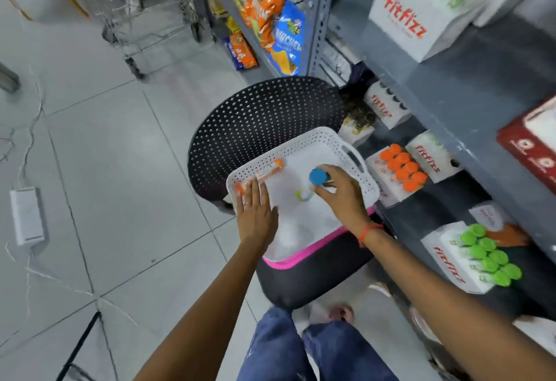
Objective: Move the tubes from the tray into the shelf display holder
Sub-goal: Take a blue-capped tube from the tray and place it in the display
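Note:
A white perforated tray (pixel 304 143) rests on a black chair seat. My right hand (pixel 340 191) is shut on a white tube with a blue cap (pixel 318 176), tilted just above the tray floor. An orange-capped tube (pixel 270 170) lies against the tray's far-left wall. My left hand (pixel 255 212) lies flat on the tray's left side, fingers spread, its fingertips touching that tube's near end. On the shelf to the right stand white display holders: one with orange-capped tubes (pixel 403 170), one with green-capped tubes (pixel 487 254), and one with empty holes (pixel 388 104).
The black perforated chair back (pixel 255 122) rises behind the tray. Grey metal shelving (pixel 451 104) runs along the right with further boxes. Snack bags (pixel 264 10) hang on the far shelf end. A wire trolley (pixel 144 19) stands on the tiled floor.

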The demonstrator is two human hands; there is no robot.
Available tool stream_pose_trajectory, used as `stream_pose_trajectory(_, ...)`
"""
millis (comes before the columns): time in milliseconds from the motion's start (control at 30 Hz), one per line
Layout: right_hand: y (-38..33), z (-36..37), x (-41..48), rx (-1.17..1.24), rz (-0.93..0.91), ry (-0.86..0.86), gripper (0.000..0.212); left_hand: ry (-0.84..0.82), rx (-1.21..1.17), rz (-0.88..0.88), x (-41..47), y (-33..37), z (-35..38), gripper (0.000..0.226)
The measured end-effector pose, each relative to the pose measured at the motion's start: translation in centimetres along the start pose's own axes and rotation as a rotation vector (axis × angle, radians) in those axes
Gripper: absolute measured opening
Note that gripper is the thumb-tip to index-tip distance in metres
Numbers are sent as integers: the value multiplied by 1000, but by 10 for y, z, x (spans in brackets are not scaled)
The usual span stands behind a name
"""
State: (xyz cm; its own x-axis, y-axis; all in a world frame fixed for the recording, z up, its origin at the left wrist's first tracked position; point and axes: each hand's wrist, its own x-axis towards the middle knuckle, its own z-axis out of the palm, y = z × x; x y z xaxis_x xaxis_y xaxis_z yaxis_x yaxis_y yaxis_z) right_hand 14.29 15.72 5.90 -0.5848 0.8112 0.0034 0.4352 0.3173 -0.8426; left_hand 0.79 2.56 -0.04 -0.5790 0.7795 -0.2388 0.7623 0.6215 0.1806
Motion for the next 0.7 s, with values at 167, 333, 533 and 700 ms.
stream_pose_trajectory(167,-20,-111,-20,56,8,185,40,120,-150,241,20,92,-34,66)
stream_pose_trajectory(333,-39,-216,-54,33,50,413,39,186,-187,534,30,197,-60,67)
stream_pose_trajectory(533,-48,-326,-110,-172,74,784,38,204,-222,732,22,296,-74,77)
stream_pose_trajectory(700,-40,-391,-131,-218,111,954,39,140,-173,745,14,328,-65,84)
